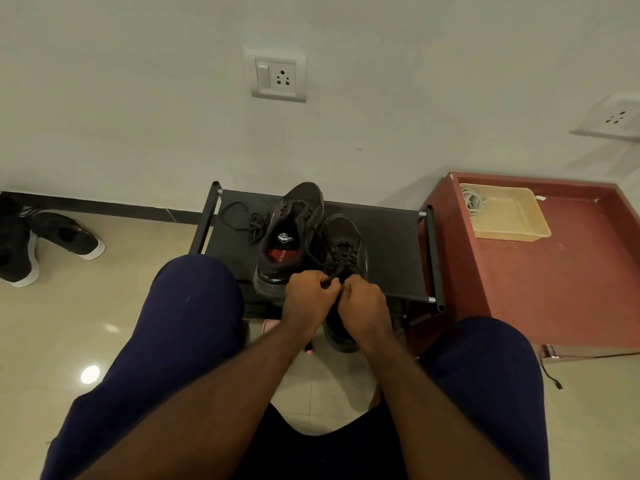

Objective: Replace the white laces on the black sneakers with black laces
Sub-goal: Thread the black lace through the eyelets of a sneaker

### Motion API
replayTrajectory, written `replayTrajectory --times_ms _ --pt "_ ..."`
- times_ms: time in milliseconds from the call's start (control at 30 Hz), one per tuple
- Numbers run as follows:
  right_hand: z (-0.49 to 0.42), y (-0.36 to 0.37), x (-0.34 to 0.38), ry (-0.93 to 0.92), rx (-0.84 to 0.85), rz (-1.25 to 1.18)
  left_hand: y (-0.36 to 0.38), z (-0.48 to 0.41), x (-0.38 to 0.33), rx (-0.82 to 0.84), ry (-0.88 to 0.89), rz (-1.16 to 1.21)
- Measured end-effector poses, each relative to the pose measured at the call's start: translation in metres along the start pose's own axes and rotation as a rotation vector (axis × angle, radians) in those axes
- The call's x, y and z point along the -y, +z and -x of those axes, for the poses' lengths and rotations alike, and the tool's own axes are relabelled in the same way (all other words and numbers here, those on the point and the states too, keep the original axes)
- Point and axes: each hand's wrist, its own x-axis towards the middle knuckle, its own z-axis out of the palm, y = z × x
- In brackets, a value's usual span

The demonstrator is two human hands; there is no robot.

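Observation:
Two black sneakers stand on a low black rack [391, 244]. The left sneaker [291, 237] has a red insole and no lace through its eyelets. The right sneaker [346, 251] carries a black lace [341, 258]. My left hand [308, 303] and my right hand [363, 306] meet at the near end of the right sneaker, and each pinches an end of that black lace. A loose black lace [249, 220] lies coiled on the rack left of the shoes. The heel of the right sneaker is hidden behind my hands.
A red-brown cabinet [561, 282] stands on the right with a beige tray [509, 216] holding a pale cord. A black pair of shoes with white soles [41, 244] lies on the tiled floor at left. My knees flank the rack. Wall sockets are above.

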Motion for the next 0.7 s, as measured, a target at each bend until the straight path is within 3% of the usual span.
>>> replayTrajectory --times_ms 167,367,467,600,667,700 --pt "0.003 -0.008 -0.002 -0.024 -0.025 -0.050 -0.001 0.001 -0.004 0.025 0.051 0.034" --pt "0.009 -0.023 -0.005 -0.101 -0.057 -0.353 -0.003 -0.004 0.005 0.070 0.083 0.075" --pt "0.018 -0.037 0.002 -0.099 -0.024 -0.679 -0.004 -0.006 0.008 0.071 0.099 0.096" --pt "0.033 -0.061 0.021 -0.093 0.140 -1.436 -0.003 -0.007 0.008 0.053 0.104 0.107" --pt "0.037 -0.072 0.029 0.003 0.095 -1.601 -0.003 -0.009 0.009 0.041 0.091 0.095" --pt "0.036 -0.074 0.029 0.078 0.036 -1.564 -0.003 -0.009 0.009 0.043 0.080 0.090"
